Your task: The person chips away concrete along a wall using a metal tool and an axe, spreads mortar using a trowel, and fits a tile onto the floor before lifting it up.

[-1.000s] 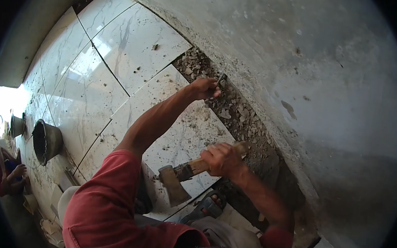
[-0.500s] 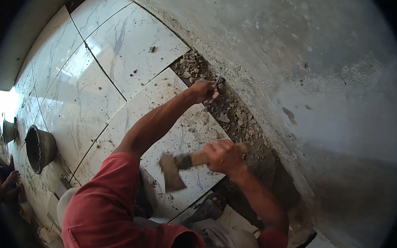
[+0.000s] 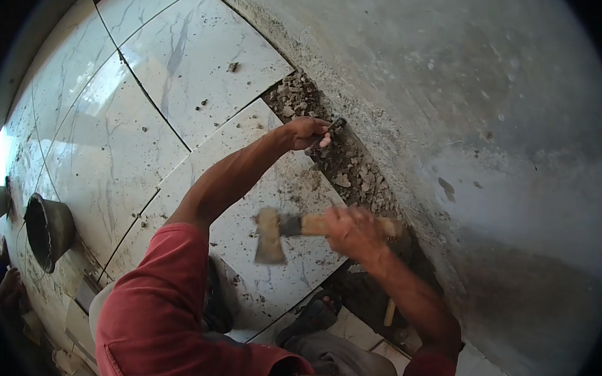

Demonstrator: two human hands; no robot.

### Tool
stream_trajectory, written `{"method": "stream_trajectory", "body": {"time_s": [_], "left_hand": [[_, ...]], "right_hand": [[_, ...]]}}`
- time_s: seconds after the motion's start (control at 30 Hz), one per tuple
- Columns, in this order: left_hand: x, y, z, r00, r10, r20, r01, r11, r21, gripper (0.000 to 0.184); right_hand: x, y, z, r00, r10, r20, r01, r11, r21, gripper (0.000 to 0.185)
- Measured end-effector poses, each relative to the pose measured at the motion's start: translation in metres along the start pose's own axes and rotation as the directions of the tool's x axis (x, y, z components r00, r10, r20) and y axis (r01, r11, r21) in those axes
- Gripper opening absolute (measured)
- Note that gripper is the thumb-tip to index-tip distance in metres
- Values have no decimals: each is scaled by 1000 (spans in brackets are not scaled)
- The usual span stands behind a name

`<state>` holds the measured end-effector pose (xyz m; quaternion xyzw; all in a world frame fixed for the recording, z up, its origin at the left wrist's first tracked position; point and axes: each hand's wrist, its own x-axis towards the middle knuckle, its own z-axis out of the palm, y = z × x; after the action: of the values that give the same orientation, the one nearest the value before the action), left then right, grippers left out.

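My left hand (image 3: 309, 134) is closed around a short, dark chisel (image 3: 336, 125), held against the foot of the wall above a strip of broken rubble (image 3: 350, 172). In my right hand (image 3: 357, 231) is a hatchet (image 3: 271, 237), gripped by its wooden handle. Its metal head points left, above a dusty white marbled tile (image 3: 241, 215), and is slightly blurred. The chisel's tip is hidden, and a gap separates the hatchet from it.
A grey plastered wall (image 3: 484, 123) rises along the right. Large tiles (image 3: 117, 101) with crumbs of mortar cover the left. Two dark buckets stand there, the nearer bucket (image 3: 50, 231) tipped toward me. Part of another person (image 3: 10, 282) shows at the lower left. My sandaled foot (image 3: 312, 318) is below.
The hatchet has moved up and to the right with my right hand, its head turning more level. My left hand stays at the wall with the chisel. The view has shifted slightly.
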<state>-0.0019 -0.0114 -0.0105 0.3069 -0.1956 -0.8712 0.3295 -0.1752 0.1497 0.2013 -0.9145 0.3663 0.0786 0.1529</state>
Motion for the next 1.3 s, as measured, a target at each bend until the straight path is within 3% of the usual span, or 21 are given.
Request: {"method": "stream_trajectory", "body": {"time_s": [0.13, 0.27, 0.37, 0.43, 0.47, 0.53, 0.6, 0.63, 0.7, 0.73, 0.77, 0.83, 0.97, 1.03, 1.1, 1.13, 1.17, 1.23, 1.3], "left_hand": [[1, 5, 10, 997, -45, -60, 40, 996, -84, 25], [4, 6, 10, 999, -32, -9, 32, 999, -36, 22], [-5, 12, 8, 996, -70, -58, 61, 987, -147, 17], [6, 8, -12, 983, -25, 183, 24, 1000, 8, 21], [9, 7, -13, 983, -23, 182, 22, 1000, 8, 21], [1, 5, -2, 997, -80, 19, 82, 958, -273, 26], [-6, 9, 2, 996, -91, 2, 89, 959, -268, 27], [-7, 12, 4, 995, -95, -17, 87, 962, -260, 28], [-9, 14, 8, 996, -91, -2, 88, 968, -233, 28], [-8, 14, 7, 996, -89, 6, 89, 975, -203, 27], [-5, 10, 3, 996, -87, 5, 86, 975, -206, 27], [4, 12, -2, 998, -62, 33, 63, 997, -42, 20], [2, 13, 1, 998, -25, 56, 26, 999, -18, 13], [-5, 13, 8, 997, -41, 68, 40, 999, 15, 15], [-10, 15, 14, 998, -59, 28, 59, 998, -12, 14], [-11, 17, 17, 998, -69, -12, 69, 996, -48, 13], [-10, 13, 21, 998, -63, -11, 62, 997, -50, 13], [-2, 18, 24, 971, -137, -197, 113, 985, -129, 14], [-6, 7, 26, 973, -155, -170, 133, 982, -131, 18]], "right_hand": [[17, -34, -6, 991, -132, -10, 132, 991, 10, 8], [18, -29, -8, 1000, -18, 8, 18, 999, 46, 9], [22, -17, -9, 992, 104, 66, -105, 994, 18, 9], [29, -17, -12, 982, 168, 87, -168, 986, -8, 9], [35, -20, -15, 994, 107, 34, -107, 994, -23, 8], [45, -36, -21, 999, 41, -7, -41, 999, -33, 7], [51, -55, -28, 980, -185, -76, 185, 983, -5, 7], [52, -50, -24, 980, -184, -74, 184, 983, -10, 7], [55, -30, -2, 995, -102, 1, 102, 993, -67, 9], [57, -5, 9, 988, 142, 55, -139, 989, -58, 9], [56, 6, 8, 989, 140, 58, -136, 989, -59, 9], [61, 16, -1, 906, 419, 64, -388, 880, -276, 9], [50, -39, -14, 962, 241, 130, -226, 967, -119, 10], [47, -61, -17, 978, -199, -62, 204, 975, 87, 12], [47, -21, 2, 978, -199, -69, 203, 978, 56, 13], [49, 14, 9, 993, 120, -14, -120, 993, 11, 8], [49, 32, 11, 901, 432, 23, -431, 901, -50, 3], [52, 14, -6, 918, 397, 2, -396, 916, -59, 4], [37, -24, -17, 920, 389, 34, -388, 921, -49, 5]]}}
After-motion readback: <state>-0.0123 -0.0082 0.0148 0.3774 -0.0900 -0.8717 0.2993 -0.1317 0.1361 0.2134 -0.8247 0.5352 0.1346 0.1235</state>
